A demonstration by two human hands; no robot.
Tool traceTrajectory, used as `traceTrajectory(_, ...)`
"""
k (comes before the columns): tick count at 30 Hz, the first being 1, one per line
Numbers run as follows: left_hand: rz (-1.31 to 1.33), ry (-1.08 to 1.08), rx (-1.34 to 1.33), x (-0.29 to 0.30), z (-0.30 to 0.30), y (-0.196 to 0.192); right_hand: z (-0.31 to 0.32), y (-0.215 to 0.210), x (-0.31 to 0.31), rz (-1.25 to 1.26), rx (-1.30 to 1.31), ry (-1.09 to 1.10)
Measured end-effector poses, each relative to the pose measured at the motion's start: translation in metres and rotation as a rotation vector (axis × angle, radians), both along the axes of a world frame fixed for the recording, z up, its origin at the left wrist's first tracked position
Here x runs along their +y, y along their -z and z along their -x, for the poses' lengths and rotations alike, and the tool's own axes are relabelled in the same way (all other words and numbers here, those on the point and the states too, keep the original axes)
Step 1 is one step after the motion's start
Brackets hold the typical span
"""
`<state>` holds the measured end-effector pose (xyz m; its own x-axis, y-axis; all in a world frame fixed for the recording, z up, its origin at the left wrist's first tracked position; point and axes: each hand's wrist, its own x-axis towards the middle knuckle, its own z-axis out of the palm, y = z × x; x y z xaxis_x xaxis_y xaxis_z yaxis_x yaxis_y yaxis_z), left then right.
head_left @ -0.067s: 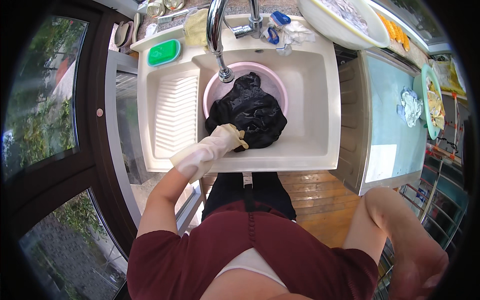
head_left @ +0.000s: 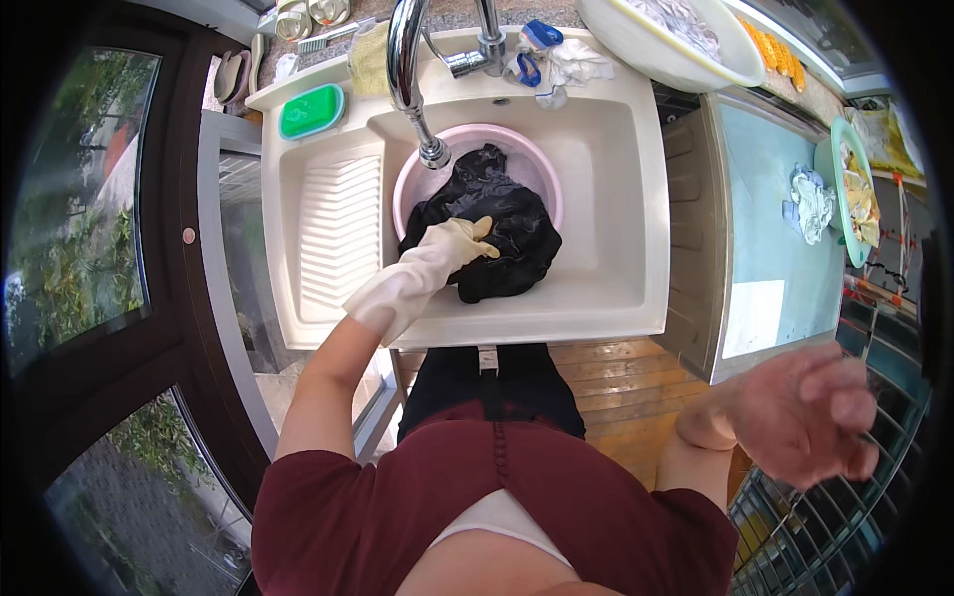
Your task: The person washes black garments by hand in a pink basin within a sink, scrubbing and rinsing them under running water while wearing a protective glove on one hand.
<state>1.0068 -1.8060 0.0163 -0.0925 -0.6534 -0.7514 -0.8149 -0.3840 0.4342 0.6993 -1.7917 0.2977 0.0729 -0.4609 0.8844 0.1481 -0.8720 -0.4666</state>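
Observation:
A wet black garment (head_left: 497, 214) lies heaped in a pink basin (head_left: 399, 211) and spills over its near rim into the sink. My left hand (head_left: 462, 245), in a pale rubber glove, rests on top of the cloth; its thumb and fingers stand apart. My right hand (head_left: 810, 412) is bare and raised on the right, away from the sink, a little blurred, with loosely spread fingers and nothing in them. Above the basin's left side hangs the chrome faucet (head_left: 407, 74).
Left of the basin is the sink's ridged washboard (head_left: 338, 233). A green soap box (head_left: 312, 111) sits on the sink's rim, beside a yellow cloth (head_left: 370, 58). Small white and blue cloths (head_left: 566, 62) lie behind. At right are a large white basin (head_left: 686, 74) and a green basin (head_left: 843, 189).
My left hand has shifted from the garment's near edge farther onto it. My right arm has unfolded and swung forward, bringing the hand up beside the counter. The view has shifted slightly.

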Motion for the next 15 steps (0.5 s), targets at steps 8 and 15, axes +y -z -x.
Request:
traceTrajectory(8,0.566,0.753,-0.2,-0.089,0.054,0.141,-0.036,0.374,-0.018,-1.366,1.457,0.018)
traceTrajectory(15,0.069,-0.002,-0.295,-0.089,-0.006,0.072,-0.018,0.385,-0.052,-1.89,0.515,-0.474)
